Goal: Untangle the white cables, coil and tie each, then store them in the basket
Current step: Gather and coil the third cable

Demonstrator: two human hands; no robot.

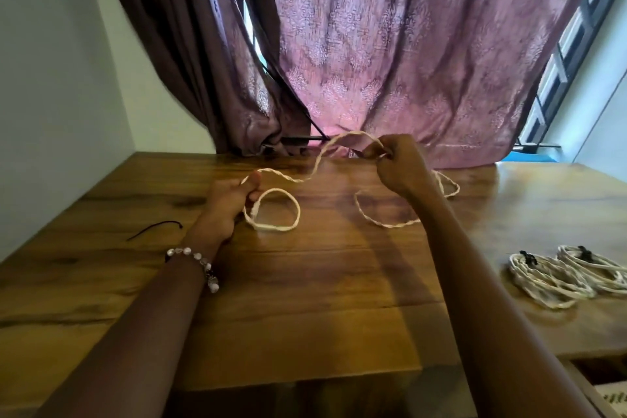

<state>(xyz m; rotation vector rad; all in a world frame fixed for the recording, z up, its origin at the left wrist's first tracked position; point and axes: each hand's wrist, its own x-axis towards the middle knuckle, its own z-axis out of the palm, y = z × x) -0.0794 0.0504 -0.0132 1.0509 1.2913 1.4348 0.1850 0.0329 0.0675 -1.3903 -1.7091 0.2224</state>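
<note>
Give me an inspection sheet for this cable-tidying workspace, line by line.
Surface: brown wooden table, grain visible, shadows of both arms across it.
Job's things: loose white twisted cable strung between both hands, one loop by the left hand, more loops lying under the right; two coiled white cable bundles with black ties at the table's right edge. Basket: nothing seen.
Clutter: thin black tie strip lying at the left.
Grippers: left hand grips the cable at the small loop; right hand pinches it, raised above the table.
Cables: only the white ones above.
Surroundings: patterned pink curtain and dark brown curtain behind, window frame at right.
</note>
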